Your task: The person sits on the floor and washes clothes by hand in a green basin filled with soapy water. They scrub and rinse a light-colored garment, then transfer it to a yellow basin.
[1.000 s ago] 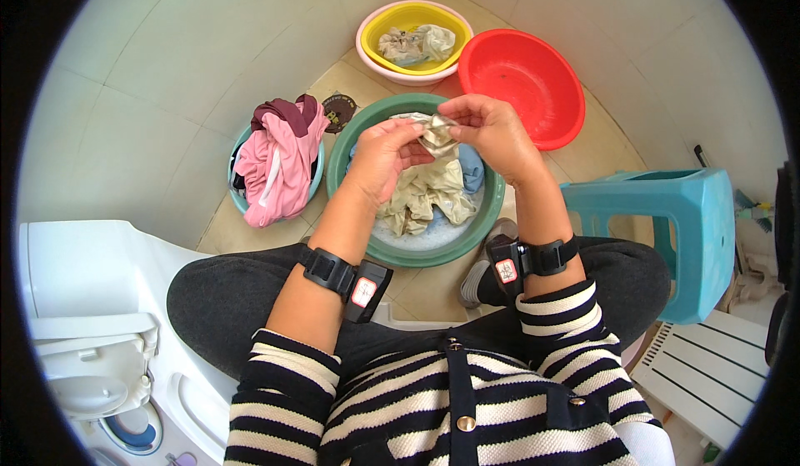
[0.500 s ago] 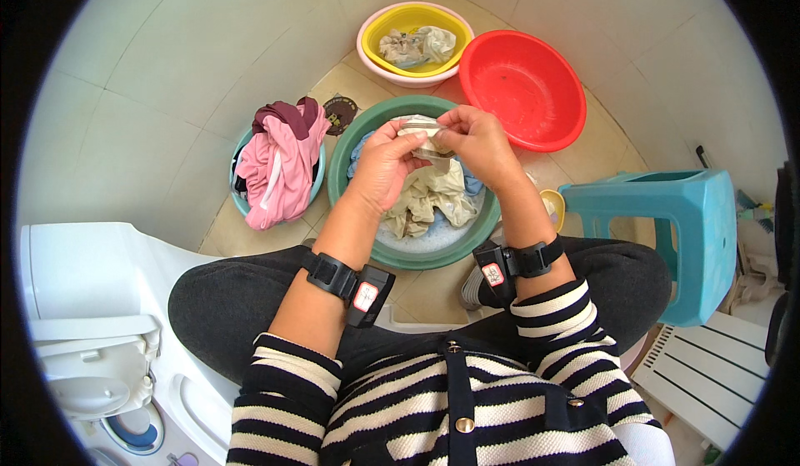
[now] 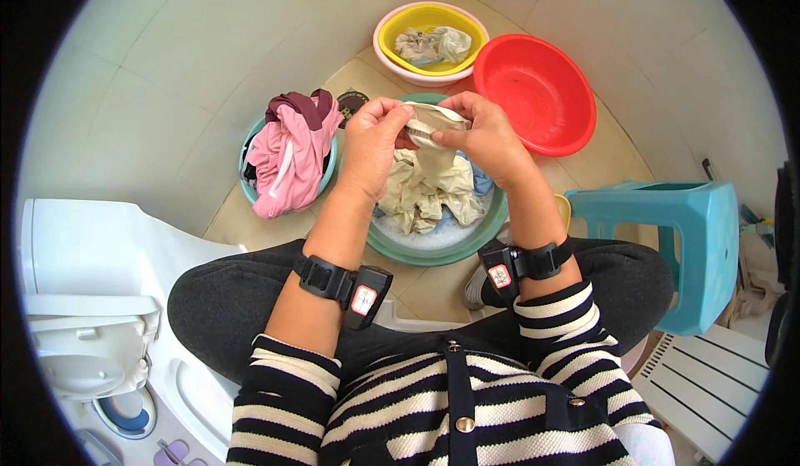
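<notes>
Over a green basin (image 3: 425,258) on the floor, both my hands grip a cream garment (image 3: 425,203) by its banded edge. My left hand (image 3: 372,145) pinches the left end of the band between thumb and fingers. At the other end, my right hand (image 3: 490,139) is closed on the same edge, its thumb on the front. The band is spread between them, with a dark line along it. Below, the rest of the garment hangs bunched into the basin, on foamy water (image 3: 460,234). Some light blue cloth (image 3: 482,179) shows beside it.
To the left, a light blue basin (image 3: 333,166) is heaped with pink and maroon clothes (image 3: 292,153). Behind are a red basin (image 3: 533,91) and a yellow basin (image 3: 387,41) holding pale cloth (image 3: 433,45). A teal stool (image 3: 700,241) stands right, a white toilet (image 3: 83,249) left.
My hands have moved apart, and the garment's band is now spread wider between them. The view has shifted slightly, so the basins sit a little farther right.
</notes>
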Motion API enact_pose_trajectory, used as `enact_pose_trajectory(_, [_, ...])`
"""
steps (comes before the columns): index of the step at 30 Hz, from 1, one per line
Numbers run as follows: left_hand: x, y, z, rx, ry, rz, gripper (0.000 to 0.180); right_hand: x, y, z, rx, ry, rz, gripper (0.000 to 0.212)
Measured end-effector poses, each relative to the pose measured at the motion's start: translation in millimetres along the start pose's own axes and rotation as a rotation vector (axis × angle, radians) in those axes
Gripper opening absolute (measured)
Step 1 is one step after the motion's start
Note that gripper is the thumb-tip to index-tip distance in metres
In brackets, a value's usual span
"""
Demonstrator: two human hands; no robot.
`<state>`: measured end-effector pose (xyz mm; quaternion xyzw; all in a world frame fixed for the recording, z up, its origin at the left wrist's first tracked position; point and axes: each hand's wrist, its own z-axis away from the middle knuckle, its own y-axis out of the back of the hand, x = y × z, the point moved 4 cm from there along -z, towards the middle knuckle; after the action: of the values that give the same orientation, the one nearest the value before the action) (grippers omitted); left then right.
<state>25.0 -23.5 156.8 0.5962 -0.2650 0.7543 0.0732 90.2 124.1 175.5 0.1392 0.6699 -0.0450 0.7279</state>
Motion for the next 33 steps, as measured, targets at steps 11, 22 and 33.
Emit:
enact_pose_trajectory(11, [-5.4,2.3,-6.5,-0.115,0.012,0.070,0.013,4.5,21.4,-3.9,0.285,-0.327,-0.340,0.014])
enact_pose_trajectory(22, [-155.9,107.1,-32.0,0.365,0.205,-0.637,0.045,71.8,23.7,-17.2,0.328,-0.509,-0.474,0.037])
enact_pose_trajectory(33, [-146.5,96.9,-39.2,0.253,0.099,-1.028,0.021,126.9,21.9,-28.4,0.268,-0.720,-0.569,0.033])
